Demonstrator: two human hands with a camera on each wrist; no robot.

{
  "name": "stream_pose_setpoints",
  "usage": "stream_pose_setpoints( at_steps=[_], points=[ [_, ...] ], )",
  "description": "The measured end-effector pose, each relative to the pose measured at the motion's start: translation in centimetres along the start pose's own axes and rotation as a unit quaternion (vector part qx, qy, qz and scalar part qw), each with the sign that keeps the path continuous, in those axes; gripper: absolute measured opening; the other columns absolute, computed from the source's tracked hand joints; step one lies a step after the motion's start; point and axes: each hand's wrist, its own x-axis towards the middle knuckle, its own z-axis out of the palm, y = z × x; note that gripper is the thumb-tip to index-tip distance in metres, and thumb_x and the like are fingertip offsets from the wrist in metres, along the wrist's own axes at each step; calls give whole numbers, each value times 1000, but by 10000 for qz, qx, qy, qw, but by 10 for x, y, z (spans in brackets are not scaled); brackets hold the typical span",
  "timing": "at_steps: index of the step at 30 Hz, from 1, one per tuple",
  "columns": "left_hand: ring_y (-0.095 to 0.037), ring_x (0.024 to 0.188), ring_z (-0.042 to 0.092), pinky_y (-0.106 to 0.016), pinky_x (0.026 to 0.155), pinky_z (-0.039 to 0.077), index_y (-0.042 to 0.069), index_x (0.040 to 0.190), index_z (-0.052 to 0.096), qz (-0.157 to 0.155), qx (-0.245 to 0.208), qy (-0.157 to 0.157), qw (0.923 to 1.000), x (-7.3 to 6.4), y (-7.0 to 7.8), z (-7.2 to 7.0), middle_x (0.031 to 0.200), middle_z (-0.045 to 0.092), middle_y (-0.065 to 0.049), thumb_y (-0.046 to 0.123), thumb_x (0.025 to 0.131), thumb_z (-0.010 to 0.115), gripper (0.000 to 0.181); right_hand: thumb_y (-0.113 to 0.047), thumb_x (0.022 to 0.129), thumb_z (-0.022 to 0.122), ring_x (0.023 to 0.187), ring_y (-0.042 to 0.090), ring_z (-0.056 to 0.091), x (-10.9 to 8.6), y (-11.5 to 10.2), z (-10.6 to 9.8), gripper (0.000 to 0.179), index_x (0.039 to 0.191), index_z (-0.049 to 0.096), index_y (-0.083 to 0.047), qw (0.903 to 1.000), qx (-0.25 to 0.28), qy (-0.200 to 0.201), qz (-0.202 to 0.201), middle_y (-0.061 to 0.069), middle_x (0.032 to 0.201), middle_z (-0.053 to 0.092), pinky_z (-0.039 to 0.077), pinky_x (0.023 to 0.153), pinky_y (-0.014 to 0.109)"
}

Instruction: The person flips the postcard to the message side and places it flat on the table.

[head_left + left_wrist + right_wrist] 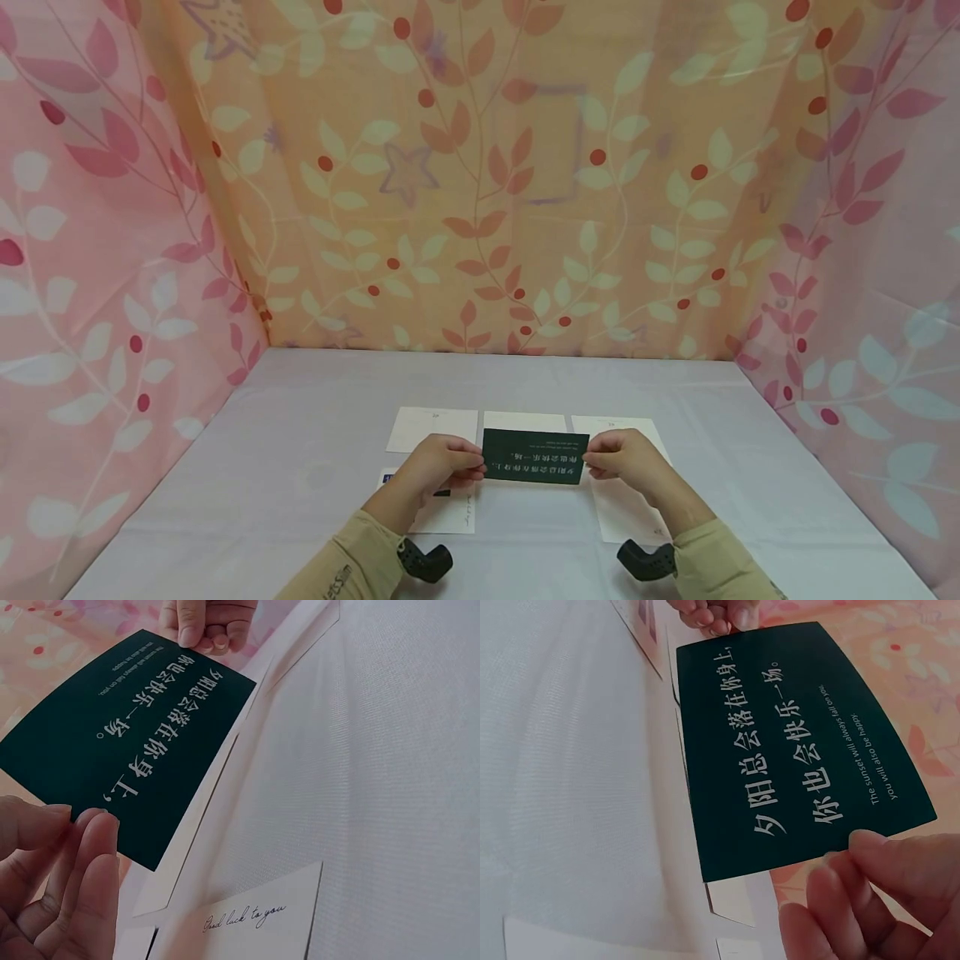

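A dark green card (536,457) with white Chinese and English lettering is held above the table between both hands, slightly bowed in the wrist views. My left hand (444,463) pinches one short edge of it between thumb and fingers. At the opposite short edge, my right hand (628,460) pinches the card the same way. Below the left hand lies a white card reading "Good luck to you" (259,911), partly covered by that hand in the head view. Another pale card (626,517) lies under the right hand.
Behind the hands, a row of white cards lies on the table: one at left (420,427), one in the middle (523,419), one at right (637,425). The white cloth (225,475) covers the table. Patterned curtains (480,183) stand at the back and both sides.
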Motion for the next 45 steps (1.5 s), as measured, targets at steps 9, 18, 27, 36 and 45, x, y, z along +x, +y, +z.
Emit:
stream_pose_setpoints(
  at_steps=[9,18,27,36,45],
  points=[
    [-21,73,67,-30,66,54,0,92,67,-1,-92,34,10000,-1,1,-2,82,69,-11,12,84,64,15,-7,85,62,67,20,65,0,2,-3,17,89,60,9,9949,671,-542,-520,13,75,66,55,65,37],
    [-21,71,66,-29,64,54,-1,91,69,-52,-144,138,9998,0,2,-1,82,68,-14,14,84,64,17,-2,84,60,77,35,65,2,7,-4,17,92,58,12,9914,823,-794,-629,22,83,66,54,71,44],
    [-21,73,66,-31,68,54,-6,97,67,30,-172,21,9998,-3,3,-2,87,68,-17,15,82,67,26,-6,85,61,86,36,64,-1,6,-5,25,99,56,15,9879,808,-1082,-768,27,92,65,53,75,41],
    [-18,69,64,-32,66,54,-1,92,69,24,-99,170,9998,-3,3,-1,76,67,-6,15,79,70,20,-3,85,60,83,33,65,-1,8,-5,15,95,61,8,9896,670,-1026,-752,20,90,66,53,73,40],
    [-15,68,62,-30,65,53,1,91,70,26,-16,278,9996,-2,2,-1,78,67,-6,14,79,70,18,-15,86,62,77,28,64,-1,6,-1,24,92,61,8,9909,692,-948,-665,11,83,66,53,73,42]
  ],
)
